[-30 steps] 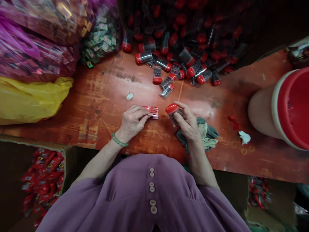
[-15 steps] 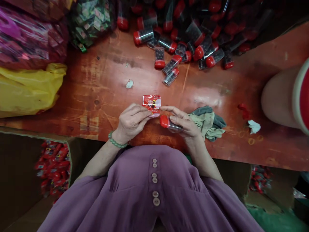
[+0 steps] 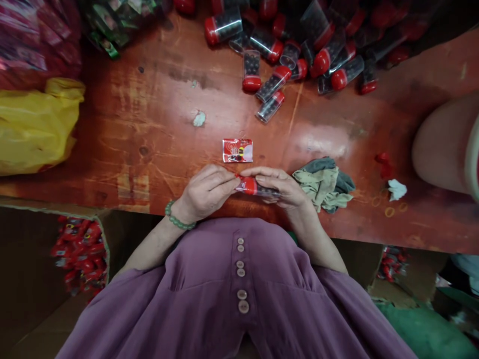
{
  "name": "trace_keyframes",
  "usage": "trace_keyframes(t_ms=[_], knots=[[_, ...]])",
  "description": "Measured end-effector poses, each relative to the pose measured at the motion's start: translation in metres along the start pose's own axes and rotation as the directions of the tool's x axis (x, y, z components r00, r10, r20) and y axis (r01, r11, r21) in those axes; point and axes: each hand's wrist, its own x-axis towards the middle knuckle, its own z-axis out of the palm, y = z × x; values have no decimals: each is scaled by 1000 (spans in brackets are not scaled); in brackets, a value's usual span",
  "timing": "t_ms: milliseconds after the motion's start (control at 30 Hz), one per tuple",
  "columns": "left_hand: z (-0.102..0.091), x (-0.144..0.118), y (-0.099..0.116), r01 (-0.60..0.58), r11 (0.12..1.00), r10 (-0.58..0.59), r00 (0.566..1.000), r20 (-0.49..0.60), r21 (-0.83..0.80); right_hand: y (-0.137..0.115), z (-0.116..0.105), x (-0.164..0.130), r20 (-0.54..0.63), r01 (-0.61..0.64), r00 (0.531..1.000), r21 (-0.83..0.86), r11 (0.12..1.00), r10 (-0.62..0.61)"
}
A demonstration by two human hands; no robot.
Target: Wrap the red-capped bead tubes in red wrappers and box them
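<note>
My right hand [image 3: 284, 188] is wrapped round a clear tube with a red cap [image 3: 250, 186], lying sideways with its cap toward the left. Dark contents show through the tube wall. My left hand [image 3: 208, 190], wearing a green bead bracelet, has its fingers closed on a small red printed plastic packet [image 3: 239, 186] at the cap end. The packet's film appears to lie over the cap; how far along the tube it reaches is hidden by my fingers. Just beyond my hands, a flat stack of red printed packets [image 3: 237, 151] rests on the table.
A heap of red-capped tubes [image 3: 275, 82] covers the table's far side. Crumpled cloths [image 3: 324, 184] lie to the right, near rubber bands and a white bucket [image 3: 441, 144]. Bags, one yellow [image 3: 33, 129], stand left. Below the edge, a carton holds red packets [image 3: 82, 254].
My left hand has drawn a packet off the stack toward me and brought it against the tube's cap. The view has shifted slightly.
</note>
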Motion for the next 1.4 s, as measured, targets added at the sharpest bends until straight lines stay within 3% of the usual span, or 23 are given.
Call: trace_keyframes(t_ms=[233,433,600,700,767,800,833,900,967,1000,1067,1100,1167,1233,1400], knots=[[4,-10,-3,16,999,-13,999,52,-48,3,9,0,-80,6,997,-7,1000,-6],[10,-11,1,-76,995,77,997,19,-59,9,13,1,-73,10,997,23,1000,-8],[7,-6,4,-35,985,60,988,144,-171,12,18,0,-89,0,996,22,1000,2],[1,-6,6,-65,994,76,986,145,-85,15,24,1,-159,97,982,-18,995,-98],[-3,-6,9,60,997,-59,997,40,-41,16,28,2,-215,192,953,-113,975,-213],[-5,-6,12,174,983,-177,983,-46,-59,16,31,2,-240,231,932,-182,956,-271],[-6,-6,15,292,948,-308,941,-137,-129,16,33,3,-254,263,910,-257,930,-328],[-6,-5,22,447,797,-554,809,-196,-406,15,37,4,-251,340,854,-390,856,-455],[-4,-2,27,489,519,-710,703,-36,-701,14,40,7,-205,432,787,-492,756,-582],[-2,1,30,486,364,-737,672,73,-795,13,42,8,-169,461,762,-538,706,-625],[1,7,34,472,114,-747,621,238,-874,13,45,13,-96,473,741,-628,618,-665],[3,10,35,456,35,-759,591,273,-889,13,47,15,-66,465,741,-666,583,-668],[6,17,36,420,-52,-796,530,291,-906,13,48,19,-33,435,757,-720,541,-653],[7,21,35,402,-80,-820,493,289,-912,13,47,21,-28,401,783,-741,538,-622],[8,22,26,400,-38,-847,473,242,-916,15,42,18,-45,377,819,-708,597,-572]])
